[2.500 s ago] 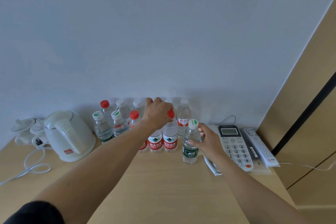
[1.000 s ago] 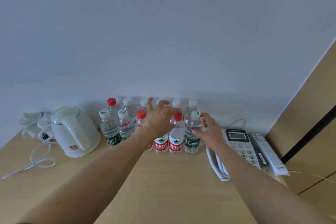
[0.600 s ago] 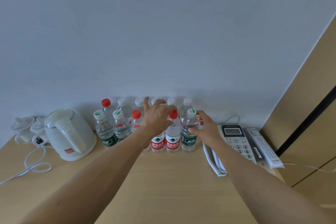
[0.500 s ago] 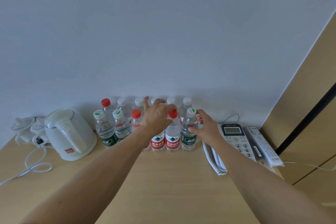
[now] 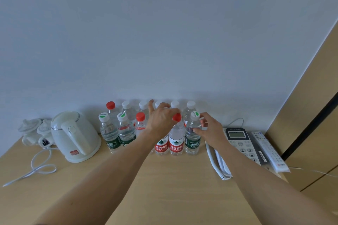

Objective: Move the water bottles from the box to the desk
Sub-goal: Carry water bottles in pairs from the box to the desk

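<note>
Bottles (image 5: 176, 139) stand upright on the desk (image 5: 164, 188) in two rows against the wall (image 5: 164, 33), front row touching side by side. Front row from the left: two green-label bottles with white caps, a red-cap bottle (image 5: 140, 124), then a red-label bottle (image 5: 161, 147) mostly hidden behind the left hand, another red-label one with a red cap, and a green-label bottle (image 5: 192, 137) at the right end. Back row: one red cap at far left, the rest white caps. Left hand (image 5: 161, 118) sits over the top of the hidden red-label bottle, fingers curled down around its cap area, index finger sticking up; looks like it grips the top, though the cap itself is covered. Right hand (image 5: 210, 131) is at the green-label bottle's right side, thumb touching the shoulder, fingers curled near the neck with a gap visible; can't tell if it actually grips. Kettle (image 5: 75, 137) stands left of the bottles, with its cord (image 5: 36, 168) looped on the desk and small white cups (image 5: 33, 129) behind it. Phone (image 5: 239, 142) lies right of the bottles, handset (image 5: 217, 162) along its left edge, remote (image 5: 268, 151) just beside it on the right. Wood panel (image 5: 314, 115) at far right.
</note>
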Demonstrator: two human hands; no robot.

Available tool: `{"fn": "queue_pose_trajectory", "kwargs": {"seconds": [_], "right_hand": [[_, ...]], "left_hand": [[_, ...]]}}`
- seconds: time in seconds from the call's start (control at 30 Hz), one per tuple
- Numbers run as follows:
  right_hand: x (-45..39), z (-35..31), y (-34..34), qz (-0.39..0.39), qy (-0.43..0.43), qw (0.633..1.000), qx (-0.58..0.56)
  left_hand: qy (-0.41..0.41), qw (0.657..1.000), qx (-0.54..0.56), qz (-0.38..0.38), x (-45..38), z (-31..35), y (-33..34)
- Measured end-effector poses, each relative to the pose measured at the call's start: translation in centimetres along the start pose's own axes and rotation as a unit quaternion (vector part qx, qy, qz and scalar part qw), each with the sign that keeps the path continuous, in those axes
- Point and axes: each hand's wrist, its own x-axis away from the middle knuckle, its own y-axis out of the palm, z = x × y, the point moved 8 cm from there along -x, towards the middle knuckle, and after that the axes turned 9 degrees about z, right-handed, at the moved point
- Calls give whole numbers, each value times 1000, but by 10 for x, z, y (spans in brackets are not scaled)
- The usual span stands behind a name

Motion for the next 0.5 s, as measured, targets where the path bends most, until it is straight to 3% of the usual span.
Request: {"fn": "queue_pose_trajectory", "kwargs": {"seconds": [0.5], "right_hand": [[1,-2,1,12,-12,1000,3]], "left_hand": [[-16,1000,-10,9,-2,4,-1]]}}
